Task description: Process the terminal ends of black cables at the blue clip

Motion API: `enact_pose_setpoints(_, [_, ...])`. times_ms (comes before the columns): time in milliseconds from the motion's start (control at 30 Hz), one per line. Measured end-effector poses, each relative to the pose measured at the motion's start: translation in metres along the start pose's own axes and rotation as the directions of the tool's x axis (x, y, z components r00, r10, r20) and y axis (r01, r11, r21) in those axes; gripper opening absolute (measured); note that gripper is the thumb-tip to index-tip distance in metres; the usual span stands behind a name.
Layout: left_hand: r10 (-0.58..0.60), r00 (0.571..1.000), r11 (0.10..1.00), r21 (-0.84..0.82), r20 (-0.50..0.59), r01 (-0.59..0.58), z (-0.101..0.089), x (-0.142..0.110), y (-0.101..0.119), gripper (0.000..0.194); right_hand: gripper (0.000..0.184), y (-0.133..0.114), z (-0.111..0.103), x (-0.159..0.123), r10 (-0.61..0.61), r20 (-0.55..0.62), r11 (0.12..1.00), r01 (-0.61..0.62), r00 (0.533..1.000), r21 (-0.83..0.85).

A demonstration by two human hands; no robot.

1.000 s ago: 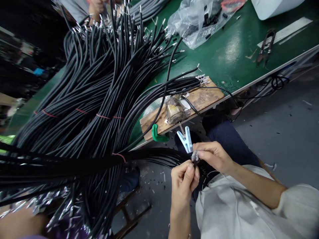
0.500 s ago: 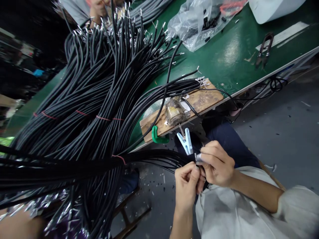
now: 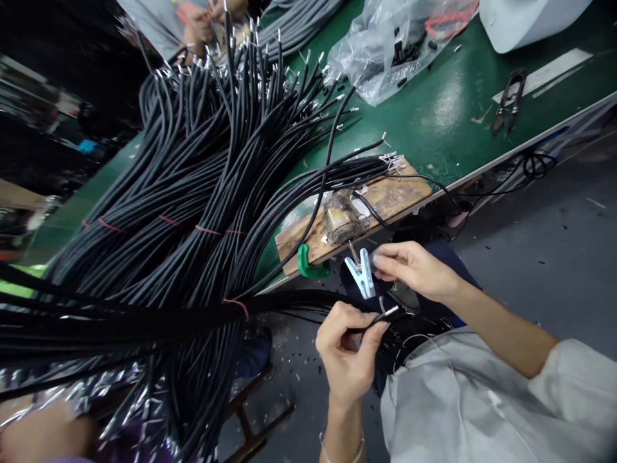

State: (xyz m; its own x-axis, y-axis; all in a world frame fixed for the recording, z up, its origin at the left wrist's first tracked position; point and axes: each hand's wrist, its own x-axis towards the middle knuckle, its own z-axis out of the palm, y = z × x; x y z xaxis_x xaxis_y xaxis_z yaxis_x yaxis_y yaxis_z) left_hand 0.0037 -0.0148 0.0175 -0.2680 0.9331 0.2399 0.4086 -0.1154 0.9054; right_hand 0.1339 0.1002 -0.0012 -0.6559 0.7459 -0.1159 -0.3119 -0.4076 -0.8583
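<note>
My left hand (image 3: pixel 346 357) pinches a black cable (image 3: pixel 380 317) close to its bare silver end, which points right. Above it, my right hand (image 3: pixel 417 267) has its fingers pressed together beside a light blue clothespin (image 3: pixel 360 273); whatever they hold, if anything, is hidden. The clothespin sits on the shaft of a small motor (image 3: pixel 340 220) wrapped in clear film. That motor is fixed to a wooden board (image 3: pixel 409 186) at the table edge. A bundle of black cables (image 3: pixel 289 301), tied with a red band, runs from the left toward my left hand.
Large piles of black cables (image 3: pixel 193 161) cover the left of the green table (image 3: pixel 448 96). A green clamp (image 3: pixel 311 265) grips the board. Farther off are a plastic bag (image 3: pixel 371 58) with small black pieces, and thread snips (image 3: pixel 509 103). Other people's hands (image 3: pixel 197 26) show at top left and bottom left.
My hands have moved apart. The right went up to beside the clothespin; the left shifted slightly left, with the cable's silver end now showing. The view has shifted slightly.
</note>
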Motion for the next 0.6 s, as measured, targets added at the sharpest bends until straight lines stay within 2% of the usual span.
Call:
enact_pose_setpoints(100, [0.02,0.997,0.998,-0.063,-0.068,-0.024,-0.001,0.001,0.002,0.012,0.049,0.004,0.011,0.016,-0.05,0.071,0.983,0.036,0.996,0.179])
enact_pose_setpoints(233, [-0.048,0.992,0.99,-0.138,-0.121,0.031,0.0,0.006,0.0,0.011,0.046,0.016,0.021,0.024,-0.022,0.147,0.893,-0.047,0.989,0.448])
enact_pose_setpoints(367, [-0.074,0.994,0.988,-0.143,-0.082,0.062,0.003,0.009,-0.003,0.01,0.047,0.022,0.02,0.027,-0.002,0.202,0.857,-0.103,0.979,0.506])
enact_pose_setpoints(433, [-0.057,0.995,0.992,-0.119,-0.081,0.047,0.003,0.007,-0.001,0.01,0.052,0.021,0.017,0.025,-0.006,0.211,0.897,-0.088,0.977,0.433])
enact_pose_setpoints(467, [-0.037,0.994,0.995,-0.092,-0.099,0.028,0.002,0.006,0.001,0.009,0.053,0.019,0.015,0.023,-0.024,0.177,0.931,-0.043,0.984,0.362])
enact_pose_setpoints(533, [0.021,0.991,1.0,-0.011,-0.135,-0.023,0.001,0.0,0.006,0.01,0.045,0.015,0.011,0.011,-0.12,0.0,0.985,0.119,0.993,0.125])
enact_pose_setpoints(567, [0.053,0.989,0.998,0.036,-0.136,-0.049,0.0,-0.003,0.01,0.012,0.036,0.012,0.008,0.002,-0.211,-0.116,0.977,0.208,0.97,-0.039])
enact_pose_setpoints(600, [0.086,0.989,0.994,0.081,-0.12,-0.076,0.0,-0.006,0.012,0.013,0.025,0.01,0.007,-0.008,-0.325,-0.212,0.936,0.282,0.922,-0.209])
